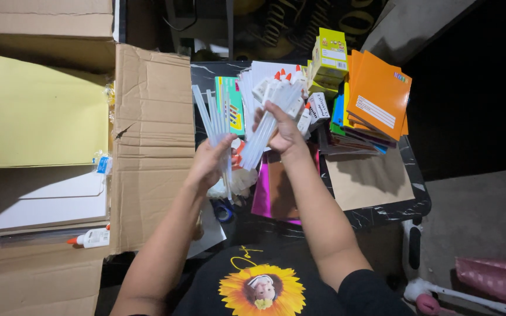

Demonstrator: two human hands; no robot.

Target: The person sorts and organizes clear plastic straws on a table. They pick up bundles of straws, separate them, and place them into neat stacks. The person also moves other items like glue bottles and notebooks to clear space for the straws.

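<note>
My left hand [211, 161] grips a few clear glue sticks [209, 114] that fan upward. My right hand [283, 130] holds a thicker bundle of clear glue sticks [273, 120], tilted up to the right, just above a small black marble-patterned table [382, 213]. Both hands hover close together over a pile of shiny pink and brown sheets [273, 193]. Behind the bundle stand several white glue bottles with orange caps [285, 82].
A large open cardboard box [150, 146] at left holds yellow paper [36, 111], white boards and a glue bottle [92, 237]. Orange notebooks [379, 96], a yellow-green box [332, 52] and brown paper [370, 181] crowd the table. Blue scissors [222, 210] lie near its front edge.
</note>
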